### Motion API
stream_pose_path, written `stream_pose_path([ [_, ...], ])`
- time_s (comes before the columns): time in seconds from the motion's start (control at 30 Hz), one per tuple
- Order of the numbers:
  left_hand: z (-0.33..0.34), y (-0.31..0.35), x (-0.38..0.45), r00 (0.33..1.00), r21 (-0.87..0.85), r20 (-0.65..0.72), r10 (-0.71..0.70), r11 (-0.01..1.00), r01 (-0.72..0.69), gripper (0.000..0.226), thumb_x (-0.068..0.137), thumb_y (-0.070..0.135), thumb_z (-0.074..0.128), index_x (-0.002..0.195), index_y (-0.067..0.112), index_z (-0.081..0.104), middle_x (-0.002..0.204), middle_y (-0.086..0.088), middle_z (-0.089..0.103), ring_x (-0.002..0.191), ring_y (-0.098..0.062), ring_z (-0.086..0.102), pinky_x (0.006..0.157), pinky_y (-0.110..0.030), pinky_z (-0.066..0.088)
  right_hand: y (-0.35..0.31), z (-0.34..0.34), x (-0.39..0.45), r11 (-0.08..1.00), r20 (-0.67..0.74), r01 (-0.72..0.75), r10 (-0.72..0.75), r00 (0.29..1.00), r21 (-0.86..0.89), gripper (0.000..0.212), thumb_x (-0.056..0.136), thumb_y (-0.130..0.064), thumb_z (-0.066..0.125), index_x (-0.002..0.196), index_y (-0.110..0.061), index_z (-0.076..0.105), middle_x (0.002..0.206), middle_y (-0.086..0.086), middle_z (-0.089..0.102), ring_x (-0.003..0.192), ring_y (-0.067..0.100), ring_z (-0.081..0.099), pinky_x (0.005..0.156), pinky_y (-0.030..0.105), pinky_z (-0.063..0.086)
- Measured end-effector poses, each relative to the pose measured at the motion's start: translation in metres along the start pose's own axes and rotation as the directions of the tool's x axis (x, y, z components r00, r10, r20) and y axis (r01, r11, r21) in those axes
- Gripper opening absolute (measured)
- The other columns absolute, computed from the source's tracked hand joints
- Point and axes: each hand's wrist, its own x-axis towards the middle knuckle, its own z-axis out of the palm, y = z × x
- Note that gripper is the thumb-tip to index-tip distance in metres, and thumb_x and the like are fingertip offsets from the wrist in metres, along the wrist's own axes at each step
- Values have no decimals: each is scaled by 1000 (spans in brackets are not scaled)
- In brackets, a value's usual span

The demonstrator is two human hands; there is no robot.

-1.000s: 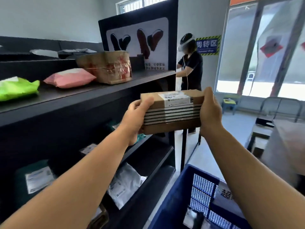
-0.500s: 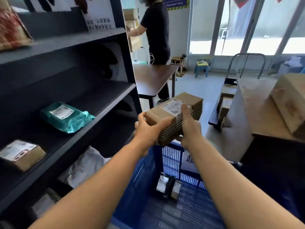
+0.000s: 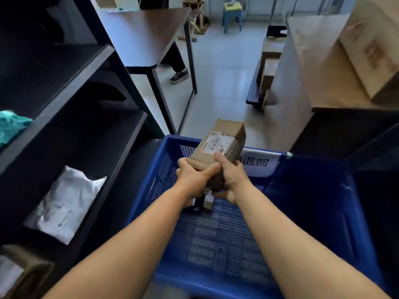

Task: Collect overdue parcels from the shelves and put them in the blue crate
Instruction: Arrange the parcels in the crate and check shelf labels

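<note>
The dark shelves [image 3: 71, 87] fill your left side. A teal bag [image 3: 10, 126] lies on the middle level, a white poly mailer [image 3: 64, 203] on the level below, and a brown parcel with a white label [image 3: 19, 275] sits at the lower left corner.

A brown bench [image 3: 146, 33] stands ahead on the left. Large cardboard cartons [image 3: 336, 61] are stacked on your right.

The blue crate [image 3: 313, 212] sits directly below you, with perforated walls and floor. A white sign with dark characters [image 3: 259, 162] hangs on its far wall.

The cardboard parcel [image 3: 220, 143] is above the crate's far half, tilted with its far end raised — the label side faces up. It is not yet resting on the crate floor.

Your left hand [image 3: 192, 180] grips the near left corner of the parcel, thumb laid across the top. Your right hand [image 3: 231, 178] grips the near right edge, thumb on top and fingers curled underneath.

A small dark and tan packet [image 3: 205, 200] lies on the crate floor just beneath your hands — mostly hidden.
</note>
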Motion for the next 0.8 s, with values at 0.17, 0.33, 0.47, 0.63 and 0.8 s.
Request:
stream_pose_path([
  [0.17,22,-39,48,993,-3,80,-89,996,89,94,37,71,79,108,38,27,124,-3,48,103,-29,60,73,-47,60,34,-18,59,998,-80,-65,65,995,-1,76,79,-39,75,141,-26,32,126,12,58,96,31,62,64,45,56],
  [0.33,35,-85,103,980,114,146,-139,986,122,98,48,66,79,127,39,30,128,2,50,109,-22,58,83,-45,57,76,-35,121,992,-159,-124,119,980,-21,82,77,-37,78,142,-26,29,123,12,59,89,29,65,56,40,56],
  [0.47,40,-111,154,976,130,167,-138,985,117,80,80,49,70,144,26,27,129,0,49,114,-22,54,96,-42,48,116,-51,169,985,-206,-169,162,965,-20,82,78,-35,77,144,-27,28,123,11,60,89,27,65,65,42,58],
  [0.63,50,-150,211,983,150,115,-142,981,124,64,88,47,61,141,23,34,120,0,48,112,-21,52,102,-46,45,175,-75,242,980,-317,-201,188,930,-9,82,75,-33,80,140,-25,31,127,10,57,104,31,61,91,55,52],
  [0.8,62,-203,257,981,157,109,-161,977,143,60,91,44,57,142,22,34,122,0,47,118,-24,51,103,-48,43,221,-99,307,978,-399,-203,164,902,-57,90,72,-40,80,144,-26,28,133,9,54,110,32,58,96,53,50],
])
